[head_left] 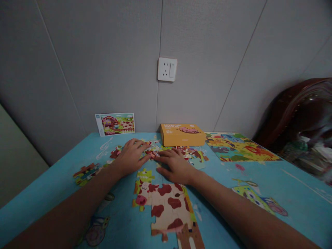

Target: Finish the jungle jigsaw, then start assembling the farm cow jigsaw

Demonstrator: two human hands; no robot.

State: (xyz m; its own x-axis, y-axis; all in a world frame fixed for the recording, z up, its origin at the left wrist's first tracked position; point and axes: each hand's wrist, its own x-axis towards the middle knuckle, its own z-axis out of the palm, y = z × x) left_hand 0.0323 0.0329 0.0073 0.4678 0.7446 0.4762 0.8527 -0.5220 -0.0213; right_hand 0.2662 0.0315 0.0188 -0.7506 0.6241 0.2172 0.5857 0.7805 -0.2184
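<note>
My left hand (131, 154) lies flat on loose jigsaw pieces (153, 149) at the middle of the blue table (290, 186), fingers stretched toward the right. My right hand (174, 166) lies flat beside it, fingertips meeting the left hand's over a small piece. Just in front of both hands is a joined section of puzzle showing a brown-spotted cow (167, 204). More loose pieces (193, 154) lie right of my right hand.
An orange puzzle box (182, 135) stands by the wall. A reference picture card (115, 123) leans on the wall at left. A finished colourful puzzle (238, 147) lies at right. A few joined pieces (85, 172) lie at left. A dark chair back (298, 110) rises on the right.
</note>
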